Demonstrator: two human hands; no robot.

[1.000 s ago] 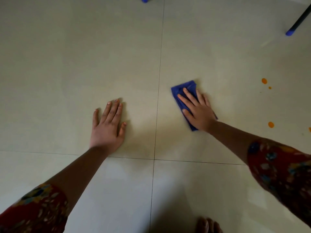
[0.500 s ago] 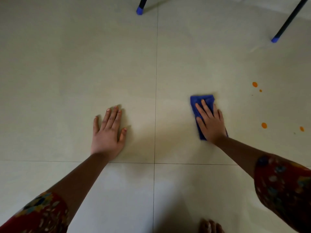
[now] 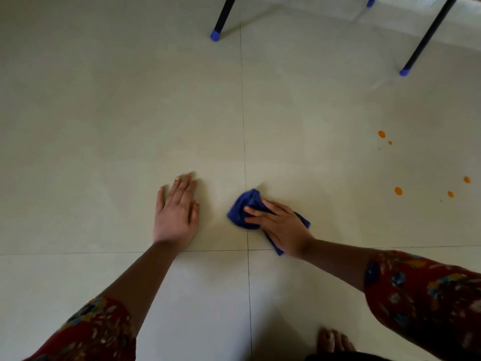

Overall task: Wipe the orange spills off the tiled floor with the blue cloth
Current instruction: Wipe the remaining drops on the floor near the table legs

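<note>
Pressing blue cloth (image 3: 244, 212) onto tiled floor (image 3: 104, 126) with right hand (image 3: 283, 227), fingers straight, gripping nothing, at the grout crossing near centre. Bracing with left hand (image 3: 175, 212), spread flat just left. Orange spills (image 3: 398, 191) well apart, far right. Risk: bunched cloth slipping from under the flat palm, or smearing drops into streaks.

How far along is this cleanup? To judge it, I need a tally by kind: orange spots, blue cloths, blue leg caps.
Orange spots: 5
Blue cloth: 1
Blue leg caps: 3
Total: 9
</note>
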